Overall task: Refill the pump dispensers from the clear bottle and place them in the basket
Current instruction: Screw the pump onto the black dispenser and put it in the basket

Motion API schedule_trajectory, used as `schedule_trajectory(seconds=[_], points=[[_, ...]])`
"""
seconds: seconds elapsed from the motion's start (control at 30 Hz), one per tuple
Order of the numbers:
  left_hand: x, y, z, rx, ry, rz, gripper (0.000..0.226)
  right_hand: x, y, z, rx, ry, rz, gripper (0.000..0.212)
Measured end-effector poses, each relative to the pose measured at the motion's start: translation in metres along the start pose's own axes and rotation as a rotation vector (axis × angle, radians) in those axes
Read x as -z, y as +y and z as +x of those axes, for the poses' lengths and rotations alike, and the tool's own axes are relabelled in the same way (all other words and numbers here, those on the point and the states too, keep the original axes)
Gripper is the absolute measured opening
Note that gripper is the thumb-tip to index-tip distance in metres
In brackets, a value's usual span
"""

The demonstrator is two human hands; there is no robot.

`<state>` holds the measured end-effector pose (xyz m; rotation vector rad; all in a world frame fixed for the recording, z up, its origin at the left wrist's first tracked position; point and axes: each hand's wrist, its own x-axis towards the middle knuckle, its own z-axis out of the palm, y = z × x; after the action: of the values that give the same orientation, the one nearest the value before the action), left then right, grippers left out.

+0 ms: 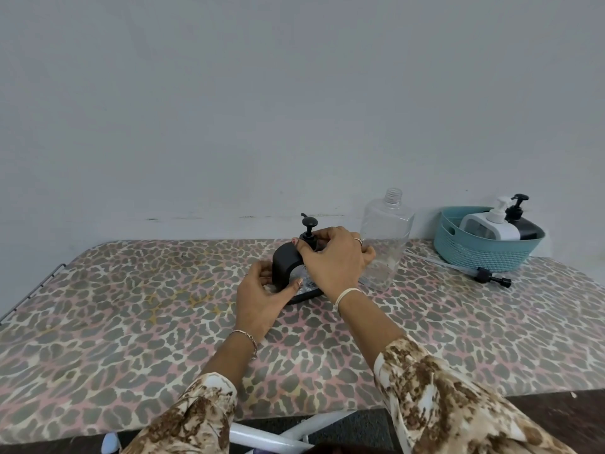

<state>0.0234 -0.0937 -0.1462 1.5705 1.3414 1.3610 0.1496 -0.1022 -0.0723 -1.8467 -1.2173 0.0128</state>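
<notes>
A black pump dispenser (286, 261) with a clear window stands at the middle of the table. My left hand (262, 294) grips its lower left side. My right hand (334, 257) is wrapped over its top, fingers around the black pump collar (308, 231). Just right of it stands the clear bottle (386, 237), uncapped and nearly empty. A teal basket (484, 253) at the far right holds a white pump dispenser (491, 224) and a black pump dispenser (523, 224).
A loose black pump head with a long clear tube (491, 278) lies on the table in front of the basket. The leopard-print table cover (131, 322) reaches a metal edge at the left. A plain wall rises behind.
</notes>
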Motion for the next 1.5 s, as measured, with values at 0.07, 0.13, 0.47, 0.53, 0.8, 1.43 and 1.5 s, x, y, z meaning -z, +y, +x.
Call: schedule_trajectory(seconds=[0.07,0.13,0.47,0.53,0.8,1.43,1.5], points=[[0.000,0.004,-0.003,-0.036,0.019,0.052,0.046,-0.001,-0.002,-0.003,-0.027,0.017,0.021,0.031],[0.001,0.006,-0.005,-0.058,0.026,0.077,0.044,-0.003,-0.002,-0.006,-0.040,0.029,0.048,0.031],[0.003,0.008,-0.006,-0.015,-0.030,0.015,0.045,-0.008,0.015,-0.002,0.133,-0.145,0.138,0.038],[0.003,0.009,-0.006,-0.010,-0.022,0.031,0.045,-0.004,0.013,0.001,0.151,-0.118,0.102,0.035],[0.002,0.014,-0.009,-0.047,-0.003,0.087,0.037,-0.007,0.003,-0.009,0.010,0.012,-0.033,0.031],[0.006,0.027,-0.030,0.048,-0.278,0.187,0.033,-0.001,0.002,-0.049,-0.261,-0.308,0.490,0.080],[0.006,0.026,-0.037,0.062,-0.290,0.177,0.032,0.004,0.004,-0.050,-0.257,-0.292,0.431,0.076]])
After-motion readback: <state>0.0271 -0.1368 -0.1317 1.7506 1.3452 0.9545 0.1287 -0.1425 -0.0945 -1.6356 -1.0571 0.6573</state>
